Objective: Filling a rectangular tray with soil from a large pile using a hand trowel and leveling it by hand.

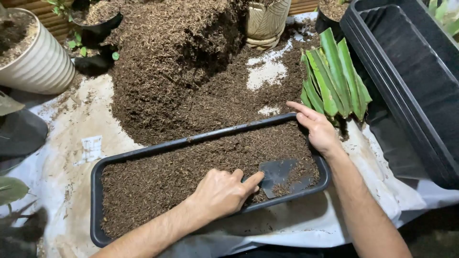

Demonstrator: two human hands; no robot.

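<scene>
Left hand [221,193] gripping a dark trowel [279,176], fingers wrapped round its handle, blade on soil inside the long black planter [143,154]. Right hand [318,130] resting open-fingered on the planter's far right corner, beside cut green leaves [334,76].

White sheet [71,167] under soil heap [191,71], planter [95,191]

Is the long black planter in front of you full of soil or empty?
Mostly full: brown soil covers the long black planter nearly to its rim, end to end.
</scene>
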